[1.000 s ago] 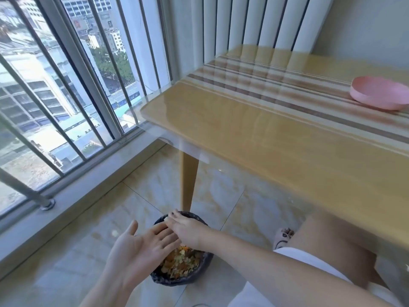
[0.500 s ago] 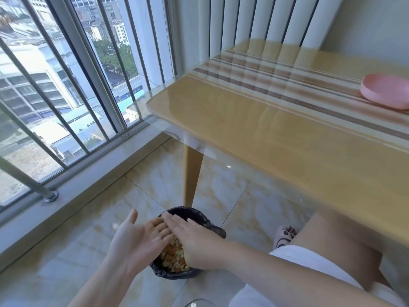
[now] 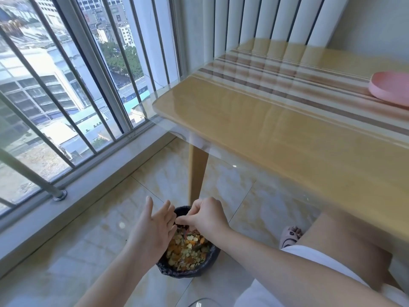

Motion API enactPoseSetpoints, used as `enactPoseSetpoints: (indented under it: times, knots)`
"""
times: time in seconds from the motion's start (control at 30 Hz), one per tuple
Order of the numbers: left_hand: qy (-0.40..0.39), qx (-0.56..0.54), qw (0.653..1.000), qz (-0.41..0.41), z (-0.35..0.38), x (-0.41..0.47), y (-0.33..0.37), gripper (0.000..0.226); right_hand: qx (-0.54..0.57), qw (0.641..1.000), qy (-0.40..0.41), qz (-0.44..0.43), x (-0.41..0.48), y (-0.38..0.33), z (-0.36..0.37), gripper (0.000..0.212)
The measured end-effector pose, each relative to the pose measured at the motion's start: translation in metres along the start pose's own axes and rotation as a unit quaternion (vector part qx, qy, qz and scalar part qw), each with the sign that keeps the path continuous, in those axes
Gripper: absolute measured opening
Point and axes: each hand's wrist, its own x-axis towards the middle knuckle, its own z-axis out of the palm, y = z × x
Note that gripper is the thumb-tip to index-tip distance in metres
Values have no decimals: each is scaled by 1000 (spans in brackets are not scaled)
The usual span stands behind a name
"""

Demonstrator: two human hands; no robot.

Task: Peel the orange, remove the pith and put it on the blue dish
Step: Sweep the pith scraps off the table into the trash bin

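Neither the orange nor a blue dish is in view. On the floor stands a small bin with a black liner [image 3: 188, 271], holding several orange and pale peel scraps [image 3: 188, 247]. My left hand [image 3: 155, 227] hovers over its left rim, palm facing right, fingers straight and spread. My right hand [image 3: 208, 216] is over the bin's far rim with its fingers curled, their tips touching my left hand's fingers. I see nothing held in either hand.
A glossy wooden table [image 3: 287, 129] with a glass top reaches over the floor on the right, its leg [image 3: 197, 173] just behind the bin. A pink dish [image 3: 391, 87] sits at its far right. Window bars [image 3: 66, 85] line the left. My sandalled foot [image 3: 290, 235] rests right of the bin.
My right hand has gone from flat against the left palm to curled at the left fingertips. My left hand lifted slightly and spread its fingers. The view came closer to the table.
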Motion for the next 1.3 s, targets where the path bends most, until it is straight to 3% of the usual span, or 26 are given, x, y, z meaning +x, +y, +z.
enactPoseSetpoints:
  times: [0.1,0.17,0.2,0.23,0.33,0.43,0.5,0.6,0.67,0.77,0.9,0.97,1.17,1.3]
  knots:
    - [-6,-12,1000,-25,1,-5,7,77,-20,999,20,-47,-1,-7,-2,47]
    - [-5,-39,998,-42,-2,-5,12,80,-35,996,-23,-84,-2,-10,-3,29]
    - [-6,-44,998,-49,-5,-7,13,82,-57,991,-64,-107,-2,-12,-3,36]
    - [-19,-61,996,-63,-7,-8,14,83,-90,981,-106,-134,-4,-11,-3,57]
    - [-63,-115,987,-98,-14,-12,20,87,-203,937,-150,-241,-16,-5,2,96]
    - [-61,-181,976,-101,-17,-13,21,88,-276,877,-196,-342,-28,0,8,99]
    - [-58,-185,976,-96,-14,-16,19,88,-301,888,-195,-288,-22,4,7,95]
    - [-66,-183,976,-97,-10,-25,18,86,-391,890,-194,-133,-6,13,-4,83]
    - [-46,-175,979,-94,-8,-28,20,84,-362,909,-184,-91,-5,19,-7,83]
    - [-39,-159,981,-100,-10,-27,20,84,-281,936,-141,-160,-19,18,-1,88]
    - [-71,-196,971,-118,-10,-27,18,90,-240,896,-163,-336,-34,16,10,95]
    - [-77,-208,968,-119,-11,-28,17,91,-249,895,-168,-329,-33,16,8,93]
    - [-69,-203,970,-114,-5,-31,22,87,-346,918,-123,-151,-13,11,-12,85]
    - [-105,-221,962,-124,-4,-29,21,86,-313,905,-105,-270,-29,9,-4,96]
